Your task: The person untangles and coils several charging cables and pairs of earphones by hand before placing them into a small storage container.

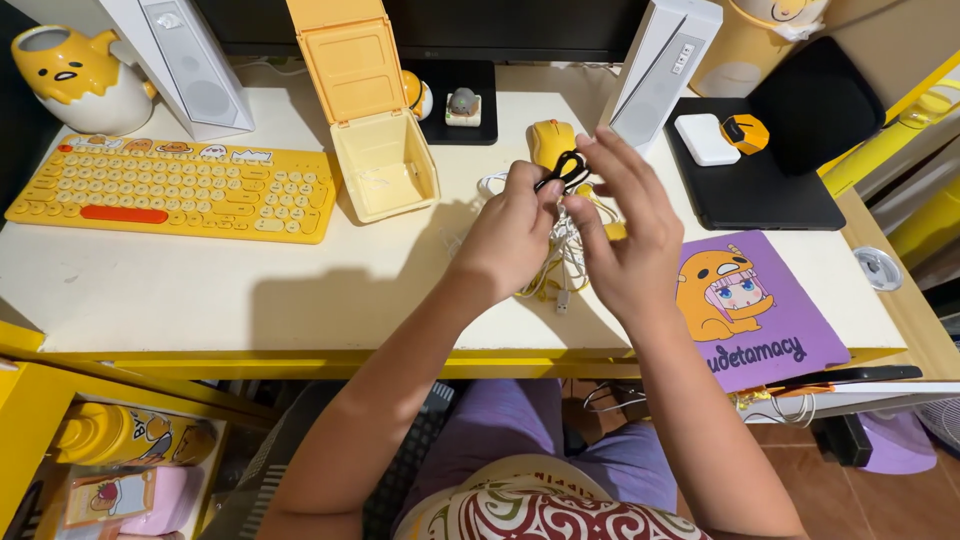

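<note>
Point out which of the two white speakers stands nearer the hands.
The white speaker on the right, leaning just behind the yellow mouse; the other speaker stands far left, behind the keyboard.

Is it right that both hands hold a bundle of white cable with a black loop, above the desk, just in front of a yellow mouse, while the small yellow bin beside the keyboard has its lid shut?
Not quite. The head view shows the bin with its lid flipped up and open. The rest holds: left hand and right hand hold the cable with the black loop, in front of the mouse; the keyboard lies beside the bin.
</note>
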